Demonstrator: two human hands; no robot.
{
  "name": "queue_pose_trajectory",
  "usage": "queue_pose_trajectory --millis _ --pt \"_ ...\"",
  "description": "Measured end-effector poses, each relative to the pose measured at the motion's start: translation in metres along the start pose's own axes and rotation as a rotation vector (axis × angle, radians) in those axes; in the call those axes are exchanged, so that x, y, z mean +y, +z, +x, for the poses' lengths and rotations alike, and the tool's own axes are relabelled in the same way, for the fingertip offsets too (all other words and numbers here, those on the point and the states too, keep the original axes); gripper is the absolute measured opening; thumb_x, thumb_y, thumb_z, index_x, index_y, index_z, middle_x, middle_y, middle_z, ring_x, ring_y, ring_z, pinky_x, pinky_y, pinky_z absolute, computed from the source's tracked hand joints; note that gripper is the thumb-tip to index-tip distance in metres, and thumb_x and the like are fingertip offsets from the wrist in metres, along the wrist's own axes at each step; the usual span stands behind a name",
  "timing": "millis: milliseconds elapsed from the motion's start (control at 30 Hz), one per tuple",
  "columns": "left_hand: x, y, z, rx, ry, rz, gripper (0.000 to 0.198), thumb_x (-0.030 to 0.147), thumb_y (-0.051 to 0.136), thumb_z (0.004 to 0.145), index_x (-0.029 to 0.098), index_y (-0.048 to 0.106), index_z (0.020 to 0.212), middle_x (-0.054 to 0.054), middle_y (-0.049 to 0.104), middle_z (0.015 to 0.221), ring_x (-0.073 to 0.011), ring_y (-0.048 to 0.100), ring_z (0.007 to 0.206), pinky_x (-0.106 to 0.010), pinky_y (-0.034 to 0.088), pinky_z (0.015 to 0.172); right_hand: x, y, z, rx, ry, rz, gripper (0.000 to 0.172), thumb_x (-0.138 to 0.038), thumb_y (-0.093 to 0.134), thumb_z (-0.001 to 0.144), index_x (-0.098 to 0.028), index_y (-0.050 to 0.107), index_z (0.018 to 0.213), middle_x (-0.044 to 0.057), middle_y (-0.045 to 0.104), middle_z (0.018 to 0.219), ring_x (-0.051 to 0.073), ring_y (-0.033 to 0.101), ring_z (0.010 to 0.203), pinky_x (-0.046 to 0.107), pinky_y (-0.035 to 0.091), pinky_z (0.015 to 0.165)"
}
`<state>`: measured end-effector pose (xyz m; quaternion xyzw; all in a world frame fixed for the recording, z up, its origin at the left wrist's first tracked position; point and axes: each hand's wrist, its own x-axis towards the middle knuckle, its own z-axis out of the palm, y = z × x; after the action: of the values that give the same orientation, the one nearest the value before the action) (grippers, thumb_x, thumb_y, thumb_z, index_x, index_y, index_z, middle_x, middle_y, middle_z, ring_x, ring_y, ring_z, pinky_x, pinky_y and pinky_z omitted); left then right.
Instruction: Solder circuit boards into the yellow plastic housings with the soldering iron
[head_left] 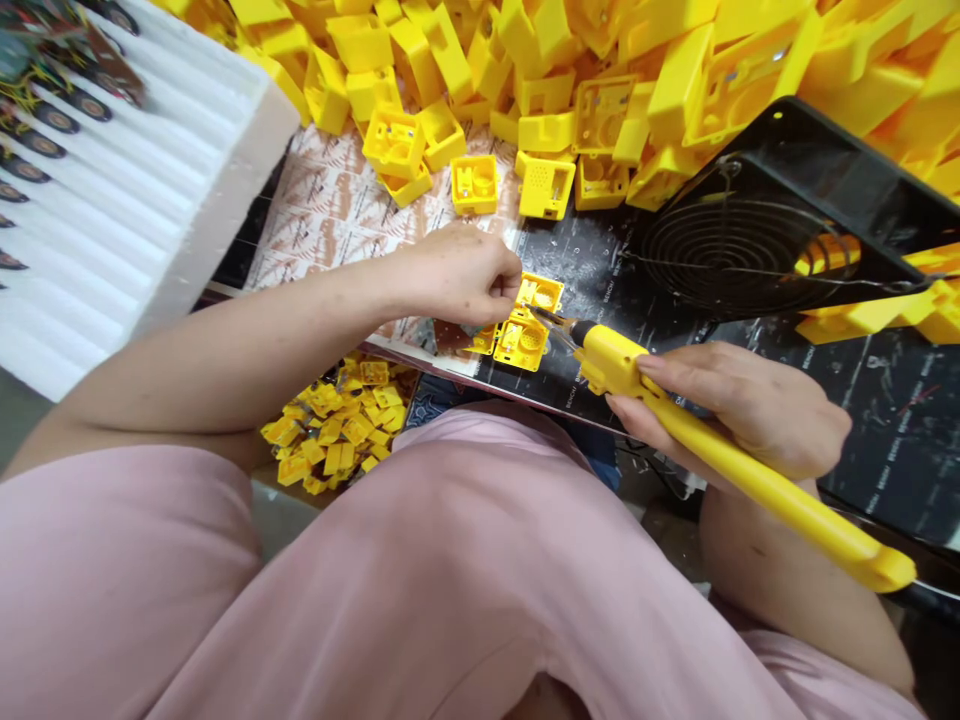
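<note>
My right hand is wrapped round a long yellow soldering iron. Its metal tip points left, into a small yellow plastic case with fittings inside. Fingers pinched together, my left hand is beside that case; what it holds, if anything, is too small to make out. A second yellow case part, with a round speaker grille, lies just in front of the first. Under my left hand, part of another yellow piece and a brownish flat thing show, mostly hidden.
Yellow cases are heaped along the back of the bench. A black fan stands at the right. At the left, a white foam block carries parts with wires and round discs. Below the bench edge is a box of small yellow parts.
</note>
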<state>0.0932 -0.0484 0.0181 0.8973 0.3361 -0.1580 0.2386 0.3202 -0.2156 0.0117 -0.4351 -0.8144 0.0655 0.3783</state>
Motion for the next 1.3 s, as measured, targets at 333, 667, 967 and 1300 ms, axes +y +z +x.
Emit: queue_pose_trajectory --millis 333,667,967,1300 --pt "-0.003 0.004 0.005 0.030 0.006 -0.017 0.017 0.026 0.058 0.076 0.021 0.073 0.081 0.002 0.064 0.066 -0.0170 0.068 0.075 -0.026 0.045 0.076 0.000 -0.010 -0.003 0.008 0.116 -0.020 0.027 -0.030 0.075 0.095 -0.029 0.070 0.122 0.001 0.078 0.085 0.017 0.076 0.075 0.028 0.062 0.067" --pt "-0.002 0.004 0.006 0.033 -0.021 -0.024 0.012 0.022 0.060 0.073 0.020 0.071 0.075 0.002 0.064 0.065 -0.0166 0.066 0.071 -0.026 0.044 0.073 0.005 -0.006 -0.013 0.071 0.071 -0.151 0.036 -0.029 0.076 0.093 -0.025 0.068 0.127 0.003 0.079 0.088 0.017 0.074 0.069 0.025 0.059 0.060" --pt "-0.006 0.006 0.000 0.071 0.031 -0.062 0.016 0.023 0.059 0.078 0.020 0.073 0.085 0.002 0.066 0.070 -0.0175 0.069 0.078 -0.028 0.047 0.081 0.002 -0.008 -0.010 0.058 0.044 -0.194 0.038 -0.023 0.081 0.087 -0.019 0.071 0.124 0.005 0.078 0.084 0.018 0.073 0.065 0.026 0.058 0.056" --pt "-0.010 0.033 0.000 0.406 -0.016 -0.126 0.025 0.030 0.055 0.085 0.019 0.076 0.092 -0.002 0.074 0.084 -0.0213 0.071 0.089 -0.036 0.053 0.093 -0.002 0.032 -0.035 0.431 0.319 -0.115 0.048 -0.031 0.084 0.084 -0.030 0.070 0.129 0.000 0.080 0.101 0.018 0.076 0.072 0.030 0.064 0.065"
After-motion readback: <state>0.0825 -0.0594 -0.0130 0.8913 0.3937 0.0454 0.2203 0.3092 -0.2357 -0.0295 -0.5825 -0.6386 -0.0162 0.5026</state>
